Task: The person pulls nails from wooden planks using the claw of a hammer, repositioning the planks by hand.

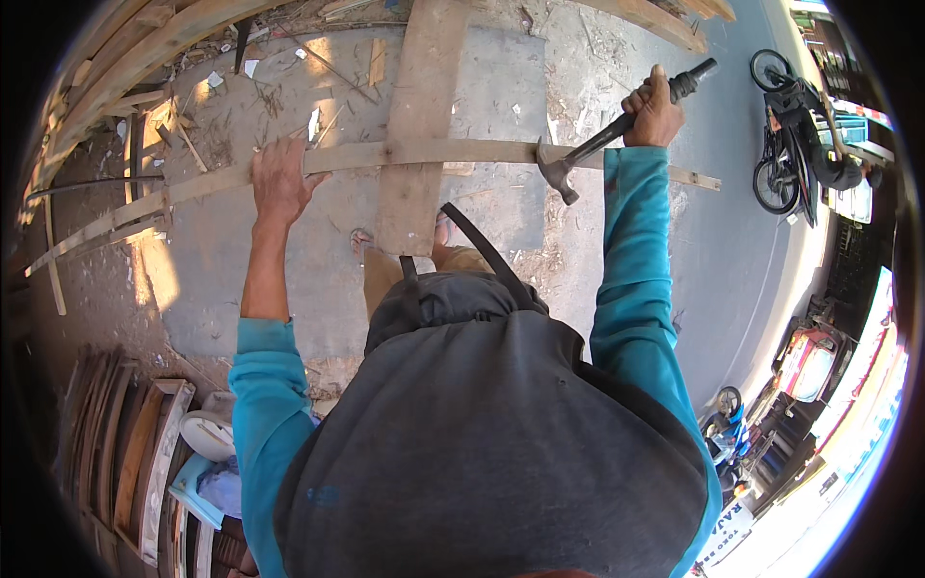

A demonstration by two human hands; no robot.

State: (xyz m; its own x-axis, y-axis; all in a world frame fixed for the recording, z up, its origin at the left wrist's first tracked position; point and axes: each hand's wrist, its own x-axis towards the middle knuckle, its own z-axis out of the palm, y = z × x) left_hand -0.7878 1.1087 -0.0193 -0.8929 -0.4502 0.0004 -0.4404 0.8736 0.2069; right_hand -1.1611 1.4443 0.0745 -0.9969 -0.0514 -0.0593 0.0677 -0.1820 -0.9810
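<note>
A long, thin wooden strip runs left to right in front of me, crossing over a wide plank that stretches away from my body. My left hand grips the strip left of the plank, fingers over it and thumb to the right. In my right hand is a claw hammer, held by its dark handle with the fingers wrapped round and the thumb along it. The hammer's metal head hangs down to the left, close to the strip's right part; whether it touches cannot be made out.
Long timbers are piled at the far left, and wood scraps litter the ground. Boards and a light blue container stand at the near left. Along the road on the right is a motorbike with a person.
</note>
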